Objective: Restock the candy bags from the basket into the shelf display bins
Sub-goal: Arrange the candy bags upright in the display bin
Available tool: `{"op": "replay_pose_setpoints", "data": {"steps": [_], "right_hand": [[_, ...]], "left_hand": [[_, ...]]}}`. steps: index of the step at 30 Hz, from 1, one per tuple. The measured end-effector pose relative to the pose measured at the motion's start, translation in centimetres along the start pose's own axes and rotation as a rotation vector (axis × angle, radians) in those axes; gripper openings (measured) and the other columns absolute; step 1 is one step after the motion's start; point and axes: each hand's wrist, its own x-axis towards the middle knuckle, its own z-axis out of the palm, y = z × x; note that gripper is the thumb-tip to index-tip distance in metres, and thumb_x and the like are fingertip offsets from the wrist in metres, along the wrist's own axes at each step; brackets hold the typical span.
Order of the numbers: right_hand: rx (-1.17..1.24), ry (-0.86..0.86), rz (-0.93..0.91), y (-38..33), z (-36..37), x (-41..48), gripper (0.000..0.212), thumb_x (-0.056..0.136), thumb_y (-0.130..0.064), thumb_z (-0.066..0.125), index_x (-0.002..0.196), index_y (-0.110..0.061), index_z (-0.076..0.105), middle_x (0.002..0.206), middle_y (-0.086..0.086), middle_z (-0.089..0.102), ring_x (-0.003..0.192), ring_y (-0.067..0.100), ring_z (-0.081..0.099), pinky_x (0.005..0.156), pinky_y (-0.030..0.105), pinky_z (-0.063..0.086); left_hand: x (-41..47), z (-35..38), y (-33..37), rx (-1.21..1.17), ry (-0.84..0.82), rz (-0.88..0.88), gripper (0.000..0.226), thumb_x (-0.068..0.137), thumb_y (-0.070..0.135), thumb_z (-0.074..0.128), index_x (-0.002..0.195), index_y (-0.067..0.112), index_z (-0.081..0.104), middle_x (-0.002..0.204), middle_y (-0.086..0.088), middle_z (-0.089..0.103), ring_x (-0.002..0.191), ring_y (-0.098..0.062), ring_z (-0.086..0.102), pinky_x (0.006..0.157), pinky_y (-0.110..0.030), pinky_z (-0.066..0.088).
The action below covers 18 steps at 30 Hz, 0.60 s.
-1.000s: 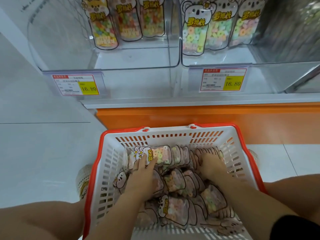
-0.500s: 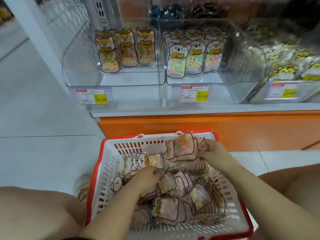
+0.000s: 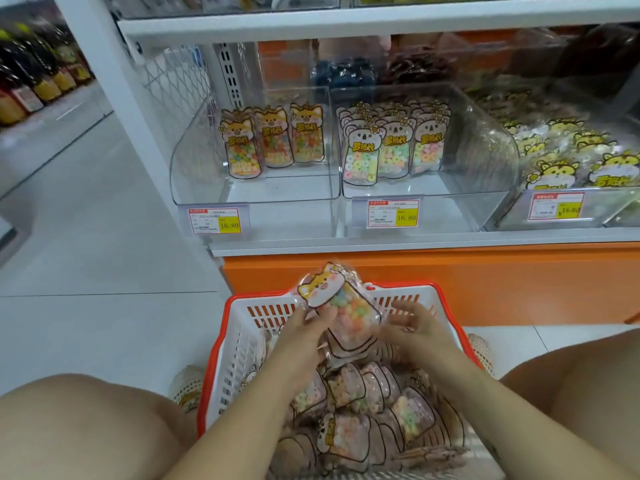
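A red-rimmed white basket [image 3: 221,358] sits on the floor between my knees, holding several candy bags [image 3: 349,393]. My left hand [image 3: 301,330] grips a small stack of fox-faced candy bags [image 3: 341,306], lifted upright above the basket's far end. My right hand [image 3: 414,325] is beside the stack, its straight, spread fingers touching the right edge. On the shelf, the left clear bin [image 3: 194,168] holds a row of matching fox bags [image 3: 273,143]. The middle bin [image 3: 485,150] holds koala bags [image 3: 391,147].
A third bin on the right is full of yellow tiger bags [image 3: 561,164]. Price tags [image 3: 214,220] hang on the bin fronts above an orange shelf base [image 3: 450,282]. A white shelf post [image 3: 114,81] stands left. Tiled floor stretches to the left.
My view has tilted up to the shelf. Both hands have come together over the basket's far end, and the left hand now holds a lifted stack of fox bags.
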Motion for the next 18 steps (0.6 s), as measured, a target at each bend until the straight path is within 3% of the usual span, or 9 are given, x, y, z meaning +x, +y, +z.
{"op": "replay_pose_setpoints", "data": {"steps": [3, 7, 10, 13, 15, 18], "right_hand": [[-0.024, -0.006, -0.094, -0.7, -0.2, 0.0, 0.067, 0.073, -0.033, 0.086, 0.130, -0.029, 0.050, 0.121, -0.003, 0.061, 0.105, 0.013, 0.064, 0.076, 0.025, 0.053], [-0.104, 0.010, -0.096, 0.0, 0.6, -0.1, 0.059, 0.074, -0.033, 0.086, 0.122, -0.031, 0.051, 0.111, -0.006, 0.065, 0.099, 0.009, 0.065, 0.075, 0.019, 0.050], [0.106, -0.030, -0.046, 0.1, 0.4, -0.1, 0.036, 0.081, -0.020, 0.080, 0.112, -0.013, 0.063, 0.095, -0.001, 0.075, 0.083, 0.014, 0.072, 0.066, 0.022, 0.054], [0.400, -0.019, 0.008, 0.0, 0.3, 0.2, 0.034, 0.084, -0.007, 0.073, 0.112, 0.008, 0.062, 0.086, 0.015, 0.071, 0.070, 0.021, 0.068, 0.060, 0.032, 0.058], [0.547, -0.006, 0.046, 0.0, 0.1, 0.3, 0.036, 0.083, -0.006, 0.072, 0.111, 0.011, 0.058, 0.089, 0.020, 0.068, 0.072, 0.025, 0.067, 0.061, 0.038, 0.059], [0.617, -0.033, 0.051, -0.1, 0.0, 0.1, 0.029, 0.087, 0.002, 0.067, 0.112, 0.012, 0.058, 0.093, 0.020, 0.069, 0.076, 0.027, 0.069, 0.061, 0.036, 0.059]], "left_hand": [[-0.7, 0.3, 0.1, 0.278, -0.072, 0.074, 0.057, 0.064, 0.053, 0.087, 0.116, 0.039, 0.066, 0.122, 0.005, 0.070, 0.118, -0.017, 0.064, 0.108, -0.049, 0.045], [-2.1, 1.4, 0.3, 0.255, -0.100, 0.078, 0.028, 0.085, 0.027, 0.078, 0.105, 0.036, 0.062, 0.102, 0.014, 0.074, 0.108, -0.008, 0.064, 0.104, -0.034, 0.043], [-2.5, 1.2, 1.0, 0.124, -0.120, -0.001, 0.030, 0.081, 0.029, 0.077, 0.109, 0.023, 0.068, 0.104, 0.007, 0.076, 0.116, -0.015, 0.061, 0.107, -0.039, 0.039], [-2.4, 1.0, 1.4, -0.001, -0.126, -0.044, 0.021, 0.092, 0.011, 0.066, 0.112, 0.015, 0.068, 0.111, -0.006, 0.075, 0.115, -0.025, 0.065, 0.107, -0.043, 0.042], [-2.1, 0.7, 1.2, -0.038, -0.129, -0.019, 0.029, 0.093, 0.005, 0.064, 0.122, 0.010, 0.065, 0.119, -0.012, 0.072, 0.118, -0.029, 0.064, 0.112, -0.051, 0.040], [-2.1, 0.8, 1.2, -0.010, -0.063, 0.056, 0.050, 0.078, 0.018, 0.083, 0.124, 0.015, 0.064, 0.120, -0.006, 0.072, 0.123, -0.027, 0.061, 0.116, -0.056, 0.032]]}}
